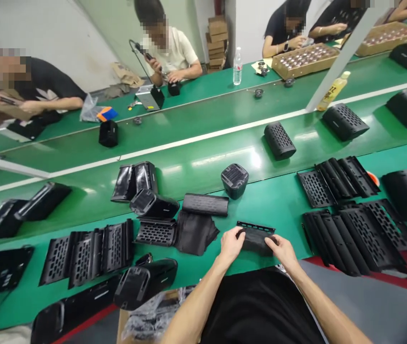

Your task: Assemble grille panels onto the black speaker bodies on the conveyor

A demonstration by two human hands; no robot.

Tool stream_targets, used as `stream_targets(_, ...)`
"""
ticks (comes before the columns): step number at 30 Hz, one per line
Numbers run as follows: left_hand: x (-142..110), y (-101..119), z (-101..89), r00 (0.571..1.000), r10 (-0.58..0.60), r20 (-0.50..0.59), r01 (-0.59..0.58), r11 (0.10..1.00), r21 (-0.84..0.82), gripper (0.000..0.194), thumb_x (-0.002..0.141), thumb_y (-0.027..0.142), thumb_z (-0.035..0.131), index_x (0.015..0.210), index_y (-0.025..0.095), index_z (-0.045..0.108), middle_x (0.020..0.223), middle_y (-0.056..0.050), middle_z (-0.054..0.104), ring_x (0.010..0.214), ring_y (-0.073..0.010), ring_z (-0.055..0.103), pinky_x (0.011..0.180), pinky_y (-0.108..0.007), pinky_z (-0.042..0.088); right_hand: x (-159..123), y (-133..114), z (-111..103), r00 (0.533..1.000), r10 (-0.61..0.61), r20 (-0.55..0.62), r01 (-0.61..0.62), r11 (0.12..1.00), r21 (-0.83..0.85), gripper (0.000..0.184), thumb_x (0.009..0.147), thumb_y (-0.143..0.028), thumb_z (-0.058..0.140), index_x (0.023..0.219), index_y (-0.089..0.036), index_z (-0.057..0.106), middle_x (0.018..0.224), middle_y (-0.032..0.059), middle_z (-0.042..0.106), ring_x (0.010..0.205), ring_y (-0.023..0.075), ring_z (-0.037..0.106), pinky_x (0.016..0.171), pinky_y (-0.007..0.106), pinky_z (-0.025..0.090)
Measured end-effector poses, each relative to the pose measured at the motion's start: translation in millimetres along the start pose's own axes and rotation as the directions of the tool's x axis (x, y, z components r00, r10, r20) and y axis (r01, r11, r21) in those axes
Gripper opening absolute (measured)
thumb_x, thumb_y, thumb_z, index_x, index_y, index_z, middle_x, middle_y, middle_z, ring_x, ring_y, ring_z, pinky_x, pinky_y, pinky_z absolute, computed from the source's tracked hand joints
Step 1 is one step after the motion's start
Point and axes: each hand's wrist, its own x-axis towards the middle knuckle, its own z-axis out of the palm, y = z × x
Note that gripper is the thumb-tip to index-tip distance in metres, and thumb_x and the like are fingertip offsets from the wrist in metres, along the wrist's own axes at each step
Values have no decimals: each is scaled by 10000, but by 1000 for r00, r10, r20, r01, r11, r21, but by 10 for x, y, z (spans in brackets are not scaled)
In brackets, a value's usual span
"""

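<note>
My left hand (231, 242) and my right hand (283, 249) pinch a thin black mesh cloth (256, 241) at its two ends, close in front of my body. The cloth lies over a black plastic grille panel (255, 226), whose slotted far edge sticks out beyond it; the rest of the panel is hidden. To the left are a pile of black cloth sheets (194, 233), a perforated grille panel (156, 231) and a rolled-looking dark cover (205, 204). A black speaker-like housing (235, 180) stands upright just beyond my hands.
Stacked grille panels (354, 234) lie right, with another row (89, 251) left. More black housings (146, 282) stand at the near left. A green conveyor belt (196, 167) runs across, carrying housings (279, 140). Several people sit opposite, near a bottle (237, 67) and a parts tray (304, 61).
</note>
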Motion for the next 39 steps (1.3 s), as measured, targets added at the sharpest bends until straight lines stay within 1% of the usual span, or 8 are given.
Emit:
stream_targets(4, 128, -43, 137, 996, -68, -59, 76, 984, 161, 231, 941, 290, 638, 1151, 248, 725, 1187, -95, 737, 1167, -279, 653, 1020, -398, 471, 176, 68, -81, 988, 47, -150, -77, 976, -203, 403, 791, -606, 691, 957, -240, 692, 962, 97, 695, 994, 368, 654, 886, 475, 486)
stream_targets(8, 174, -114, 177, 988, -124, -96, 142, 967, 211, 442, 942, 308, 650, 1374, 249, 583, 1329, -119, 646, 1221, -284, 623, 1009, -394, 471, 258, 115, -148, 976, 20, -215, -80, 959, -273, 457, 832, -518, 646, 1193, -237, 637, 1186, 139, 640, 1120, 366, 617, 938, 479, 470)
stream_targets(13, 250, -107, 145, 988, -131, -84, 142, 979, 144, 356, 948, 323, 631, 1298, 257, 622, 1270, -109, 640, 1153, -281, 641, 1009, -406, 475, 377, 27, -213, 989, -26, -144, -6, 976, -218, 235, 841, -412, 611, 991, -245, 682, 1053, 100, 658, 1014, 319, 636, 906, 447, 474)
stream_targets(17, 184, -31, -8, 992, -102, -68, 101, 995, -12, 174, 950, 372, 617, 1058, 237, 641, 1100, -60, 667, 951, -214, 656, 936, -372, 523, 355, -166, -381, 998, -56, -11, 55, 997, -60, 266, 827, -503, 660, 916, -253, 633, 777, 6, 642, 746, 233, 622, 723, 358, 492)
stream_targets(23, -188, 188, -376, 993, -111, 32, 115, 925, -363, 461, 919, 558, 647, 1244, 263, 506, 770, 78, 542, 506, -100, 502, 491, -222, 459, -28, -705, -696, 978, -77, 194, 25, 966, 259, 453, 882, -671, 698, 1024, -253, 598, 757, -28, 613, 625, 157, 544, 551, 262, 407)
stream_targets(28, -457, 470, -703, 996, -80, 30, 76, 679, -730, 533, 808, 485, 850, 1188, 246, 564, 780, 79, 551, 532, -52, 457, 489, -157, 361, -348, -1134, -795, 960, -88, 264, -46, 885, 464, 513, 825, -603, 838, 1149, -239, 678, 980, 44, 701, 784, 182, 615, 619, 266, 473)
stream_targets(34, -640, 580, -909, 998, -54, -29, 11, 631, -776, 445, 874, 458, 810, 1193, 237, 593, 858, 24, 632, 702, -109, 583, 678, -218, 487, -495, -1280, -763, 962, -122, 245, -8, 882, 471, 478, 828, -527, 873, 1165, -229, 711, 967, 48, 701, 787, 169, 599, 607, 253, 443)
stream_targets(39, -727, 608, -969, 998, -58, -32, 12, 633, -774, 455, 848, 442, 810, 1201, 231, 616, 929, -13, 671, 736, -126, 593, 674, -221, 478, -557, -1367, -735, 969, -121, 215, 7, 884, 467, 487, 825, -565, 862, 1140, -220, 726, 889, 30, 652, 693, 141, 516, 572, 258, 409)
